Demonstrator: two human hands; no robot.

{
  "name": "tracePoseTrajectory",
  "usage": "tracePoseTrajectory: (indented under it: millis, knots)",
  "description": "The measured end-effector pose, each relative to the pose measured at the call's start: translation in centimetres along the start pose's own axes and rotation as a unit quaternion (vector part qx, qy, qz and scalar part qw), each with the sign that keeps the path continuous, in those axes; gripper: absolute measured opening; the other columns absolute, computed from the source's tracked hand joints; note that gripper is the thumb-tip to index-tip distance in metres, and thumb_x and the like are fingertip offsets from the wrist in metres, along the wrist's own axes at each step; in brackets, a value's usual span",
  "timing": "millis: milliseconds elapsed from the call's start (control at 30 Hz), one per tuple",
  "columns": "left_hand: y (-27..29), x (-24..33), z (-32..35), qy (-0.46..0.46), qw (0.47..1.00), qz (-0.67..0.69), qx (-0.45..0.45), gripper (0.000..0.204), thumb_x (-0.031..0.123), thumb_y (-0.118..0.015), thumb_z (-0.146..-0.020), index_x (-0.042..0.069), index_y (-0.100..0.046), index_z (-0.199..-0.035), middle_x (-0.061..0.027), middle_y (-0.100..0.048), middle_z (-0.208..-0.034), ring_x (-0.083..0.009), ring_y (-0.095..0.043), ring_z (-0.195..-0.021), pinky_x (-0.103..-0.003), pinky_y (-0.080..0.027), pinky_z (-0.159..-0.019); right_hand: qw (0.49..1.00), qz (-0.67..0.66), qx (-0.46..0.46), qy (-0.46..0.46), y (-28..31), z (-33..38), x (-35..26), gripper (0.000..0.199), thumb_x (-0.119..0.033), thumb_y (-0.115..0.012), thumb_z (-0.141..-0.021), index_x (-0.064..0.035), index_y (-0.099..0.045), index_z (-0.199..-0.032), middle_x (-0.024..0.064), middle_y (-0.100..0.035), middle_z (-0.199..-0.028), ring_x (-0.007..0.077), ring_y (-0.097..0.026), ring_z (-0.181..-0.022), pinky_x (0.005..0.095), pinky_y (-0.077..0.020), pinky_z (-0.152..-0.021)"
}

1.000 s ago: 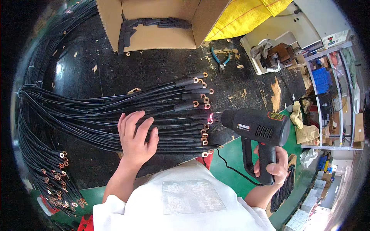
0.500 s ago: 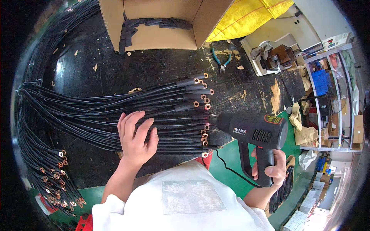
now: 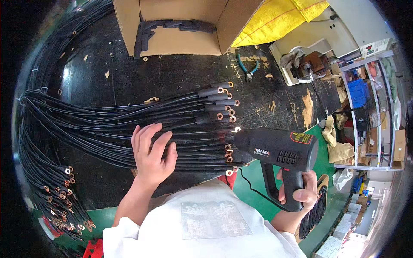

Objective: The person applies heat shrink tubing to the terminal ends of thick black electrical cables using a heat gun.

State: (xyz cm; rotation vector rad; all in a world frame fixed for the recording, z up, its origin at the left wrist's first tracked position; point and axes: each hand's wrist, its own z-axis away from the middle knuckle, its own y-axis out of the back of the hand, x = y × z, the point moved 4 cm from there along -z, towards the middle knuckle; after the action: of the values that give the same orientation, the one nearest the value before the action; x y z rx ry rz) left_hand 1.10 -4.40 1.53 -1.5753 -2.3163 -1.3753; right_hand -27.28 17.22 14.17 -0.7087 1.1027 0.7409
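Black and scratched, with bare tan spots, a big table (image 3: 180,73) fills most of the view. Off to the right stands a pale shelf rack (image 3: 370,167) full of odds and ends. Long black cables (image 3: 107,112) lie across the table, fanned out, with their ends pointing right. More of them bend down at the left in a thick bunch. At the back of the table sits an open cardboard box (image 3: 185,46), with a bright yellow bag (image 3: 271,23) just right of it.

Over the table's front right edge is a black heat gun (image 3: 279,148), tipped a little. Its nose is right by the cable ends, and there is a red glow beside it. The right hand (image 3: 306,193) has its fingers curled tight around the gun's handle. The left hand (image 3: 153,150) lies palm down over the middle of the cables, fingers spread and a bit bent. I cannot tell how hard it presses.

Pliers (image 3: 248,71) with blue-green handles lie behind the cable ends. Short dark strips (image 3: 185,26) are in the box. Smallest are the shiny copper rings (image 3: 220,113) on the cable tips.
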Motion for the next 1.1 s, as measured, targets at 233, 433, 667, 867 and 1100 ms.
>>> tracePoseTrajectory:
  millis: [233,433,667,867,1100]
  knots:
    - [0.1,-0.1,0.0,0.005,1.000,0.005,0.007,0.036,0.010,-0.077,-0.078,0.010,-0.069,-0.113,-0.0123,-0.059,-0.130,-0.0329,-0.060,-0.120,-0.059,-0.039,-0.110,0.999,-0.021,-0.037,-0.007,-0.6,-0.5,0.1,0.074,-0.019,-0.078,-0.056,0.0218,-0.060,-0.116,0.0307,-0.070,-0.101,0.0301,-0.071,-0.056,0.0345,-0.0564,-0.043]
    - [0.1,-0.1,-0.1,0.011,1.000,-0.002,0.002,0.034,0.011,-0.077,-0.078,0.011,-0.070,-0.111,-0.0119,-0.059,-0.130,-0.0326,-0.060,-0.120,-0.058,-0.039,-0.111,0.999,-0.027,-0.039,-0.011,-0.8,-0.7,0.2,0.075,-0.017,-0.079,-0.055,0.0226,-0.059,-0.115,0.0322,-0.070,-0.102,0.0307,-0.072,-0.057,0.0347,-0.0573,-0.044]
    - [0.1,-0.2,0.0,0.011,1.000,0.000,0.003,0.033,0.011,-0.077,-0.078,0.010,-0.070,-0.110,-0.0114,-0.058,-0.131,-0.0324,-0.060,-0.121,-0.058,-0.039,-0.111,0.999,-0.032,-0.037,-0.005,-1.0,-0.7,0.3,0.076,-0.018,-0.079,-0.055,0.0226,-0.059,-0.116,0.0321,-0.070,-0.101,0.0305,-0.072,-0.057,0.0345,-0.0571,-0.044]
    - [0.2,-0.1,-0.1,0.004,1.000,-0.001,-0.003,0.032,0.011,-0.075,-0.082,0.007,-0.069,-0.113,-0.0134,-0.058,-0.132,-0.0347,-0.058,-0.121,-0.060,-0.040,-0.111,1.000,-0.018,-0.014,0.002,-1.2,-0.8,0.1,0.076,-0.020,-0.078,-0.055,0.0211,-0.060,-0.116,0.0303,-0.070,-0.101,0.0284,-0.071,-0.057,0.0341,-0.0575,-0.045]
    - [0.0,-0.2,0.1,0.006,1.000,0.001,0.001,0.034,0.010,-0.076,-0.080,0.009,-0.069,-0.113,-0.0124,-0.059,-0.132,-0.0332,-0.059,-0.122,-0.058,-0.040,-0.111,1.000,0.006,-0.015,-0.008,-0.9,-0.9,0.3,0.074,-0.020,-0.076,-0.056,0.0197,-0.060,-0.116,0.0284,-0.071,-0.102,0.0278,-0.071,-0.057,0.0336,-0.0571,-0.046]
